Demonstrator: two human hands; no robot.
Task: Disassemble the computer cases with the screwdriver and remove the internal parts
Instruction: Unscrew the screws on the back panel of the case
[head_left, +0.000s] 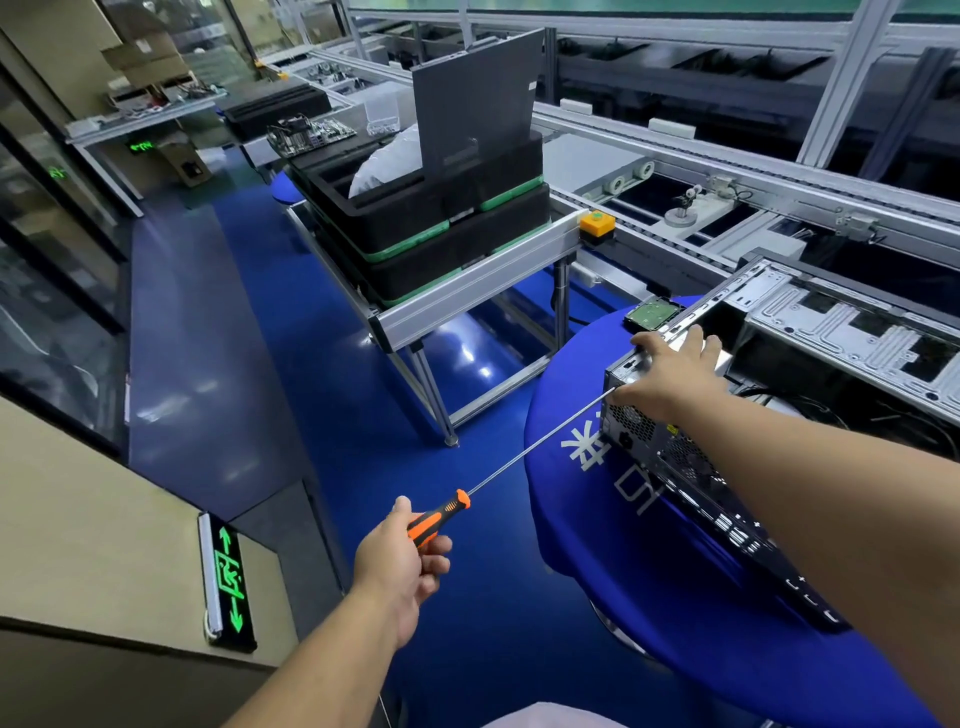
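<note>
- The left hand (402, 556), closest to us, has its fingers curled round the orange-and-black handle of the screwdriver (483, 488).
- The long thin shaft runs up and to the right; its tip reaches the rear corner of the case (675, 452), just under the other hand.
- Behind, at centre, a metal-framed stand (467, 291) carries stacked black trays (431, 218) with green edging; a dark panel (478, 98) stands upright in the top one.
- A yellow button (597, 224) sits at the corner of the stand.
- A hard drive (652, 314) lies on the blue surface (571, 415), just beyond the case.
- The right hand (670, 371) lies on the top rear corner of the case, fingers spread over the edge, thumb out to the left.
- The case lies open on the blue surface, cables visible inside.
</note>
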